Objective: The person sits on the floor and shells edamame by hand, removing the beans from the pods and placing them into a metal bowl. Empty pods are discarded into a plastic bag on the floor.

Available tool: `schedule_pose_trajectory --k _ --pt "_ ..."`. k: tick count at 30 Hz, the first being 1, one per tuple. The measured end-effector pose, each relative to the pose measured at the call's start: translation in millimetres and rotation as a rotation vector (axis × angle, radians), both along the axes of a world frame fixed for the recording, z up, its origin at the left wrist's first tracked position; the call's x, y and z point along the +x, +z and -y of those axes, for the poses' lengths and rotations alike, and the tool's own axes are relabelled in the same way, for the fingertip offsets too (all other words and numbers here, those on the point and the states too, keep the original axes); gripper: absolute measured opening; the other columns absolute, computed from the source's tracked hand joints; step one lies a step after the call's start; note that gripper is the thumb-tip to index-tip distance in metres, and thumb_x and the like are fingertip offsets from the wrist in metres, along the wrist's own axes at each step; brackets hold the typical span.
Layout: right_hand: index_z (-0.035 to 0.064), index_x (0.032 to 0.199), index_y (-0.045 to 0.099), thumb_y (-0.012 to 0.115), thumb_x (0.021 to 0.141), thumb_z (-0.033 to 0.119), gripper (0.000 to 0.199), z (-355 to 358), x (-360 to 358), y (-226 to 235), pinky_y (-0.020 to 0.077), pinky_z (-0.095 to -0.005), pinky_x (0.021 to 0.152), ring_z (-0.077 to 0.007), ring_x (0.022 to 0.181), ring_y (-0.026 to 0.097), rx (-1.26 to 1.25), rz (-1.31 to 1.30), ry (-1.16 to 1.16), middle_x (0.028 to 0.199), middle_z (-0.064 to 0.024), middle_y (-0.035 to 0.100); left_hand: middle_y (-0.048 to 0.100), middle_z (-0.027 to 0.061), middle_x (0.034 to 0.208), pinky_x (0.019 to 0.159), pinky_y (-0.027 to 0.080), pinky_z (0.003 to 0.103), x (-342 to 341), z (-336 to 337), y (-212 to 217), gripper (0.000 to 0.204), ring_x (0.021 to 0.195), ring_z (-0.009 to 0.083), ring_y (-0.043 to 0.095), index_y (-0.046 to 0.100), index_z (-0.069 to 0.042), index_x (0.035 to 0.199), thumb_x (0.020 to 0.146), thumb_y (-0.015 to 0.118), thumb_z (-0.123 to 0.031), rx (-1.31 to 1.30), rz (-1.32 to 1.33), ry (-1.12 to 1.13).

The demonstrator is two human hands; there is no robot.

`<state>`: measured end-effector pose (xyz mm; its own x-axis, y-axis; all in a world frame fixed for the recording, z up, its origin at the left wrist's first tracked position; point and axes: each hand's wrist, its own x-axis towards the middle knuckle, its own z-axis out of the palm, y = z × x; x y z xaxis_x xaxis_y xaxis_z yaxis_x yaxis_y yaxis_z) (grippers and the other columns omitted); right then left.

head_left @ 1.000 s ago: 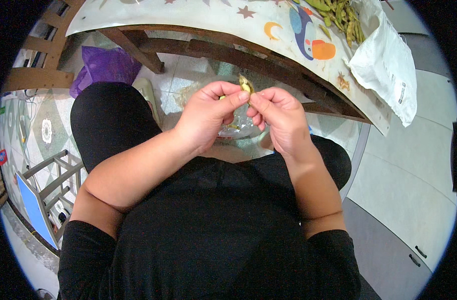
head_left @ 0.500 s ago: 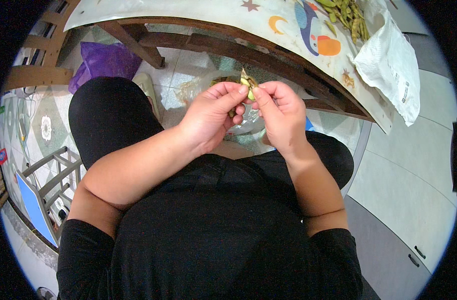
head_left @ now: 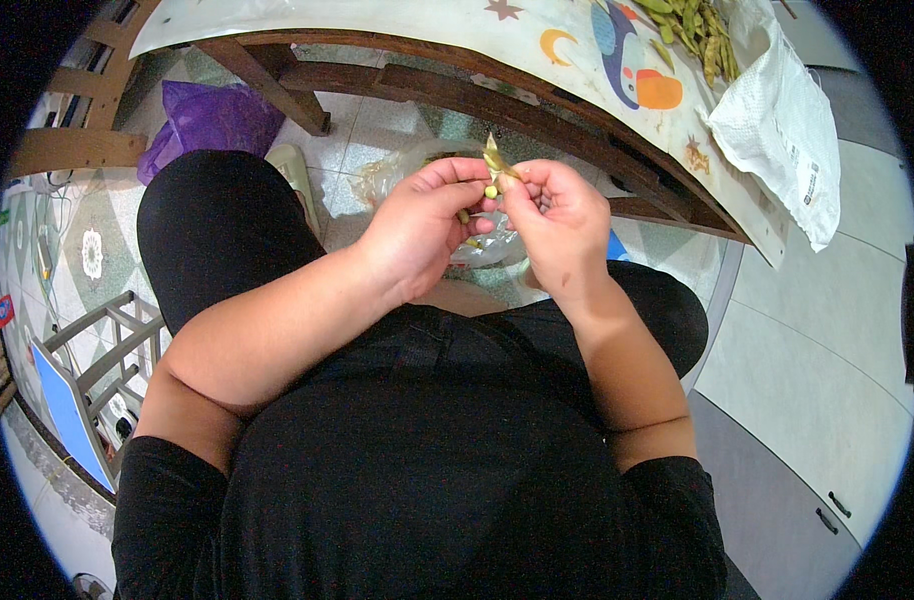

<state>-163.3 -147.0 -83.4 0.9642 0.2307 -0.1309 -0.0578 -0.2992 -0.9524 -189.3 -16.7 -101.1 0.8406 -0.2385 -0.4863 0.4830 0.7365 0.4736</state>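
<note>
I sit with both hands raised over my lap, close together. My left hand and my right hand pinch the same split green bean pod between thumbs and fingertips. A small green bean shows at the pod's open side, between the two thumbs. Under the hands a clear plastic bag lies on the floor between my knees; what it holds is hidden. On the table at the upper right lies a heap of green pods.
A white woven sack hangs over the table's right edge. The table's wooden rails run just beyond my hands. A purple plastic bag and a wooden chair stand at the left, a small rack at the lower left.
Both hands have risen slightly toward the table edge with the pod. The pod has been worked open and a bean now shows between my thumbs.
</note>
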Motion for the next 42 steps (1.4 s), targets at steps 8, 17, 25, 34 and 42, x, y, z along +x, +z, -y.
schedule_pose_trajectory --k 8,17,25,34,42 --pt "-0.0004 0.08 0.055 0.057 0.077 0.007 0.008 -0.1 2.7 6.4 0.0416 -0.0181 0.052 -0.0044 0.058 0.05 0.064 -0.094 -0.099 0.067 -0.0016 0.056 0.052 0.0029 0.082 0.065 0.042 0.025 4.9 -3.7 -5.2 0.019 0.074 0.0132 0.05 0.047 -0.003 0.099 0.084 0.041 -0.014 -0.123 -0.048 0.01" --pt "0.0004 0.079 0.057 0.06 0.074 0.01 0.011 7.8 9.2 -7.1 0.0407 -0.0193 0.052 -0.0046 0.056 0.046 -0.161 -0.091 0.005 0.065 0.0 0.054 0.045 0.001 0.072 0.061 0.037 0.024 23.9 -28.2 -8.4 0.019 0.068 0.0137 0.044 0.046 -0.004 0.098 0.084 0.041 -0.017 -0.014 -0.143 0.277" --pt "0.0005 0.077 0.058 0.06 0.073 0.008 0.009 9.2 5.9 5.3 0.0425 -0.0244 0.054 -0.0124 0.059 0.052 -0.17 0.192 0.007 0.068 -0.0075 0.055 0.047 0.0011 0.072 0.065 0.04 0.025 26.5 -30.4 6.4 0.019 0.071 0.0156 0.047 0.046 -0.004 0.097 0.084 0.041 -0.017 0.011 -0.132 0.272" --pt "0.0 0.067 0.056 0.053 0.077 0.011 0.016 -12.0 54.6 92.6 0.0391 -0.0269 0.053 -0.0167 0.056 0.05 -0.503 0.767 0.174 0.06 -0.0086 0.053 0.044 -0.0012 0.066 0.054 0.033 0.022 22.4 -26.1 11.9 0.019 0.06 0.0108 0.041 0.049 -0.005 0.094 0.086 0.038 -0.019 -0.022 -0.138 0.126" --pt "0.0089 0.088 0.06 0.047 0.078 0.025 0.023 -43.0 194.6 88.3 0.0431 -0.0361 0.071 -0.0296 0.083 0.054 -0.883 0.869 0.126 0.089 -0.0131 0.056 0.046 -0.0023 0.07 0.053 0.032 0.021 21.9 -34.4 11.5 0.018 0.06 0.0078 0.039 0.048 -0.006 0.098 0.083 0.038 -0.01 0.048 -0.075 0.07"
